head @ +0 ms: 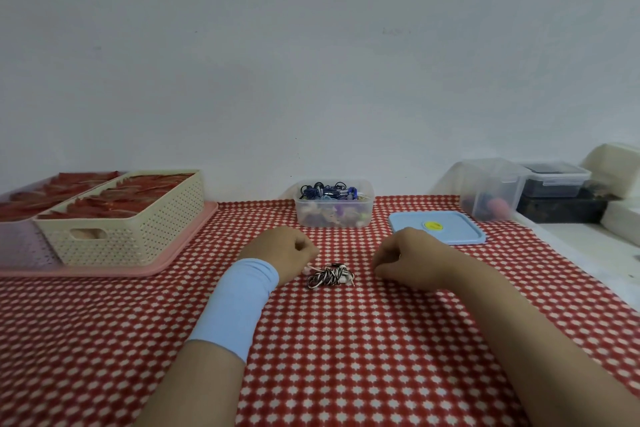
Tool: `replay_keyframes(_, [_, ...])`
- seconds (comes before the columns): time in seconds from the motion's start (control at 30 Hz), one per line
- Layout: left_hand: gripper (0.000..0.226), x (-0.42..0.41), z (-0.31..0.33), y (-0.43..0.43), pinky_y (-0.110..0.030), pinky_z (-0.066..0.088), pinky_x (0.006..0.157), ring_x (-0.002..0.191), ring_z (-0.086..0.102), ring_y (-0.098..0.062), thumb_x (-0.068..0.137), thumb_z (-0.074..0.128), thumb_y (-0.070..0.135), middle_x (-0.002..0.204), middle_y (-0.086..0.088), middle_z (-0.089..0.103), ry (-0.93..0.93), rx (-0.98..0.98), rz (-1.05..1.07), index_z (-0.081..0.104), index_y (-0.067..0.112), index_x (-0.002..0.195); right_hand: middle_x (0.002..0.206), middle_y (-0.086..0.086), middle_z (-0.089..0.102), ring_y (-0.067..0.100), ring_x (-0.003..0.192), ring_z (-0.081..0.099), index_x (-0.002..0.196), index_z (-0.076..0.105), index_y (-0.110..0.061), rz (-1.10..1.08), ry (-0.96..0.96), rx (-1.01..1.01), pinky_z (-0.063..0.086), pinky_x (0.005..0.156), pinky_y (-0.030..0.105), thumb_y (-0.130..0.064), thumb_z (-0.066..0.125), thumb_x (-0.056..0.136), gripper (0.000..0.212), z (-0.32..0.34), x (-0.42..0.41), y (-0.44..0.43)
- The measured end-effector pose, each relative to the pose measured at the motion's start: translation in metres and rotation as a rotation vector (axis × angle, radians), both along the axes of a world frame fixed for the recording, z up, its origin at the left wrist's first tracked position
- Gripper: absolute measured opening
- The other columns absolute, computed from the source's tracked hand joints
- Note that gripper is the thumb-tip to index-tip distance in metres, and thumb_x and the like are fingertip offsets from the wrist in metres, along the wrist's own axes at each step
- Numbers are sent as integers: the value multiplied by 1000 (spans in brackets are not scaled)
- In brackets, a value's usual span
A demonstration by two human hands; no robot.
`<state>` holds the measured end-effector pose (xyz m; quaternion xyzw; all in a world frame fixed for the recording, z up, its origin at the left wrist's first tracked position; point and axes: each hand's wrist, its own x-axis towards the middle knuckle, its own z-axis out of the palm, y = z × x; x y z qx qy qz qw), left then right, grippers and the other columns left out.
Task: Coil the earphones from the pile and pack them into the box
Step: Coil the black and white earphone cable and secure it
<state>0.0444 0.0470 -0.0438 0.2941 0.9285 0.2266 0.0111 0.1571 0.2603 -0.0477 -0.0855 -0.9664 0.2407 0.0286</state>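
The left hand (287, 251), with a light blue band (239, 305) round its wrist, rests on the red-and-white checked cloth (346, 357) with fingers curled loosely in; whether it pinches anything cannot be told. The right hand (405, 258) lies opposite, likewise curled and holding nothing visible. Between them, just beside the left hand, sits a bundled black-and-white earphone (330, 276). Beyond stands the clear box (334, 215), open and heaped with coiled earphones, its blue lid (450, 236) flat to the right. A cream basket (138, 236) sits far left on a pink tray (156, 267).
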Motion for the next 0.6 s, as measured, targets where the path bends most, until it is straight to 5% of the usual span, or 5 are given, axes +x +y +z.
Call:
replay_keyframes(0.1, [21,3,-3,12,-28,48,91,100,62,-10,95,59,41,114,13,70,145,11,-16,75,34,106,101,-15,71,-1,89,62,100,77,-36,-7,52,-22,52,81,20,-27,66,93,16,-4,-4,-4])
replay_keyframes(0.43, [22,2,-2,29,-33,44,105,112,59,-10,97,59,34,123,12,67,-73,-133,-246,73,31,112,92,-12,75,2,86,68,96,79,-26,-90,202,-257,56,84,20,-23,76,88,9,-13,-9,-8])
replay_keyframes(0.6, [13,7,-4,28,-31,50,98,98,63,-5,90,69,24,102,13,69,-131,111,-282,73,28,102,59,-6,69,6,49,58,92,80,-17,-146,292,-559,44,45,16,-20,78,87,7,-9,-5,-16])
